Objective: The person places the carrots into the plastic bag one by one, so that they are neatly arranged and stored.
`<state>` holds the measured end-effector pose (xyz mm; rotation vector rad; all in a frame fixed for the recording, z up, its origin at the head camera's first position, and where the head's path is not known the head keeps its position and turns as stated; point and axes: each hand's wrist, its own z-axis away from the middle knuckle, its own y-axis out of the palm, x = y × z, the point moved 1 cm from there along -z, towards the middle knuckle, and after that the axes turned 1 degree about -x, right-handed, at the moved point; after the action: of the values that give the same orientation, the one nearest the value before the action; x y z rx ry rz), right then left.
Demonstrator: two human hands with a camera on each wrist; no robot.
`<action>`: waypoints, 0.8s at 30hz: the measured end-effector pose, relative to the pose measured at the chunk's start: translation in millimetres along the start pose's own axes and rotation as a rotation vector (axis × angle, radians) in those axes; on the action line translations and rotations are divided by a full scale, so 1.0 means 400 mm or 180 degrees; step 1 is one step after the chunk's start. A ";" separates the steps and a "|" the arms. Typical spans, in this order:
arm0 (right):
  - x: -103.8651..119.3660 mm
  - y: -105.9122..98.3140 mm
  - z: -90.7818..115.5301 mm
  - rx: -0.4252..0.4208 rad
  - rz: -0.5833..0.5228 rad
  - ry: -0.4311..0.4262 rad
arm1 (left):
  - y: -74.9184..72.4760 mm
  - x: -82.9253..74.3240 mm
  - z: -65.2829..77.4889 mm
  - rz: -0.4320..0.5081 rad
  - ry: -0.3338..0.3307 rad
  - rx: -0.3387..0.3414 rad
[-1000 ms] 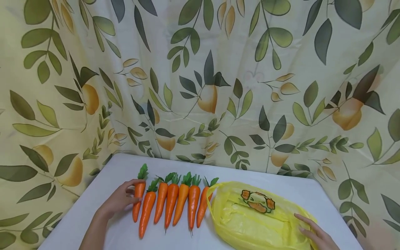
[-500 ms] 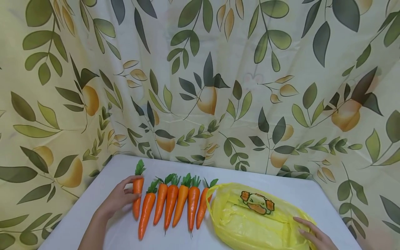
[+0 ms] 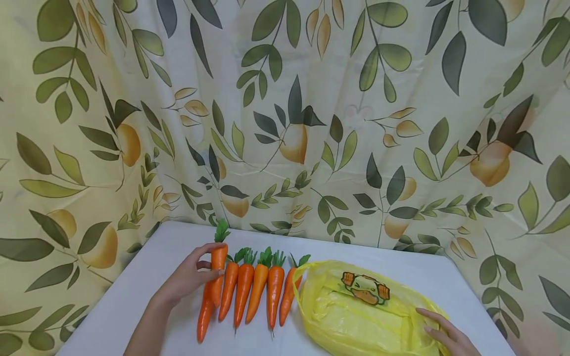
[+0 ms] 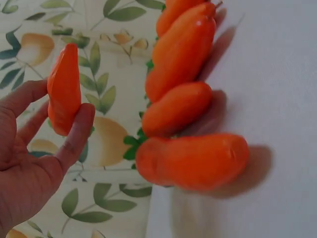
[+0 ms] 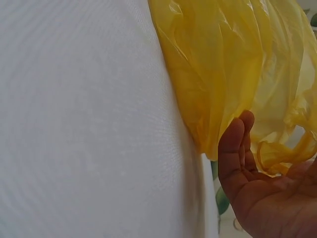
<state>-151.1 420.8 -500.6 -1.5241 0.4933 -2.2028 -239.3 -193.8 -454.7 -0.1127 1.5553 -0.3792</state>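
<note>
My left hand [image 3: 189, 277] pinches an orange carrot [image 3: 218, 258] with green leaves between thumb and fingers. In the left wrist view this carrot [image 4: 64, 94] is up off the table, its narrow end toward the camera. In the head view it overlaps the leftmost carrot [image 3: 205, 319] lying below, hiding that one's top. Several other carrots [image 3: 245, 287] lie side by side to its right. My right hand [image 3: 451, 338] rests its extended fingers on the right side of a yellow plastic bag [image 3: 329, 321]; the right wrist view shows these fingers [image 5: 230, 144] against the thin plastic [image 5: 213, 64].
A white tabletop [image 3: 178, 237] carries everything, with the bag to the right of the carrot row. The bag's mouth faces the carrots, and a cartoon duck print [image 3: 366, 288] shows on it. A leaf-and-fruit patterned curtain [image 3: 267, 123] hangs behind and at the sides.
My left hand has lifted the far-left carrot off the table and carried it right, over the neighbouring carrot. My right hand and the bag stay nearly still.
</note>
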 end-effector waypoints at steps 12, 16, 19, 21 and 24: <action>0.001 0.004 0.002 0.0009 0.0048 -0.0006 | 0.088 -0.082 0.012 -0.0043 0.0217 0.0139; 0.001 0.005 0.002 0.0006 0.0031 0.0012 | 0.116 -0.100 0.012 -0.0075 0.0269 0.0214; 0.000 0.005 0.002 -0.0002 0.0037 -0.0005 | 0.135 -0.115 0.012 -0.0073 0.0355 0.0302; 0.001 0.006 0.003 -0.0003 0.0047 -0.0030 | 0.148 -0.124 0.011 -0.0041 0.0424 0.0392; 0.001 0.006 0.004 0.0002 0.0029 -0.0077 | 0.169 -0.136 0.008 -0.0022 0.0517 0.0493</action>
<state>-149.3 418.4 -500.9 -1.5434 0.4908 -2.1748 -223.1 -114.3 -423.5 0.0339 1.6793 -0.5234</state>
